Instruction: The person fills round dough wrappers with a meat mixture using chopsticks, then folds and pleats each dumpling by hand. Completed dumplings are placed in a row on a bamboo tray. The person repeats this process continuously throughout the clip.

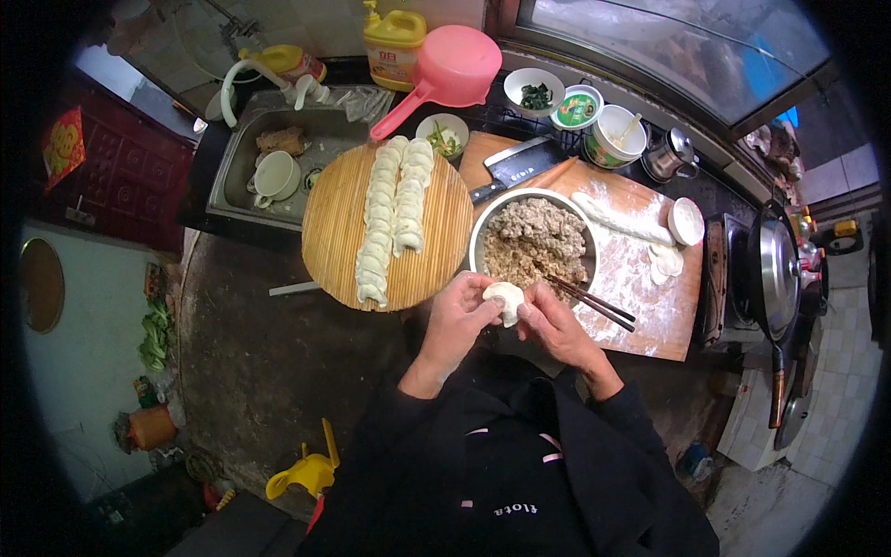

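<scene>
Between my left hand (458,313) and my right hand (555,326) is a folded white dumpling (505,301), pinched by the fingers of both. It is held just in front of a metal bowl (593,268) of minced filling (536,233). Dark chopsticks (600,307) lean out of the bowl over its right rim. To the left, two rows of shaped dumplings (379,230) lie on a round slatted tray (333,223). On the floured wooden board (644,317) are a dough roll (621,218) and a few flat dough wrappers (665,263).
A cleaver (522,163) lies behind the bowl. A small white bowl (686,221) sits on the board's right side. Left is a sink (226,184) holding a cup (277,175). A pink ladle (456,66) rests behind the tray. At right stands a lidded wok (776,271).
</scene>
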The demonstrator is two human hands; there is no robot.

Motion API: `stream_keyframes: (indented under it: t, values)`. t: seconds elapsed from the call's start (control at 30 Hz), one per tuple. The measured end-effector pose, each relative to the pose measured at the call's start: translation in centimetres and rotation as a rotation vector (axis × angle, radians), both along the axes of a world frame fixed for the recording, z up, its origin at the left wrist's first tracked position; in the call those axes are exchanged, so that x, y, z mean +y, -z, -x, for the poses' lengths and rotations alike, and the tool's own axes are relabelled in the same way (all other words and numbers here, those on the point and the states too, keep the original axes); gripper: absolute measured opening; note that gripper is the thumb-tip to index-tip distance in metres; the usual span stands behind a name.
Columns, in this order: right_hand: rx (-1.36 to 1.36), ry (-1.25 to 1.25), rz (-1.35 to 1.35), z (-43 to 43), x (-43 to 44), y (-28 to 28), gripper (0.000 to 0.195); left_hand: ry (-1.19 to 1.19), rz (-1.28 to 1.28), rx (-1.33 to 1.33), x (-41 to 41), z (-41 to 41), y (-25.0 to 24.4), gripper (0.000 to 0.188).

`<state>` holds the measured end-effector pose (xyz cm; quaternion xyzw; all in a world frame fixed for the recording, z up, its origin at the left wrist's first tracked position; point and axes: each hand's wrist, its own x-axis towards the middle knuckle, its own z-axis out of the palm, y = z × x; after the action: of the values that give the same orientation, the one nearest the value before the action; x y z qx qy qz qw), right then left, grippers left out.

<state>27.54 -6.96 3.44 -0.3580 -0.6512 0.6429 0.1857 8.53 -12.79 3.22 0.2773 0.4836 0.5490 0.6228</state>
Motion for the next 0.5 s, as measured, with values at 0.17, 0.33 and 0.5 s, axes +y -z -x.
stream_keyframes:
  t: [0.17,0.33,0.5]
  values:
    - [-0.008,0.04,-0.024,0.0,0.1,0.7,0.023,-0.005,0.029,-0.026,0.1,0.0,-0.5,0.029]
    - [-0.046,0.009,-0.064,-0.1,0.0,0.1,0.021,-0.066,0.019,-0.157,0.0,-0.2,0.2,0.031]
    - [-0.176,-0.009,-0.422,0.1,0.2,0.2,0.019,0.159,-0.111,0.542,0.3,0.9,-1.7,0.033]
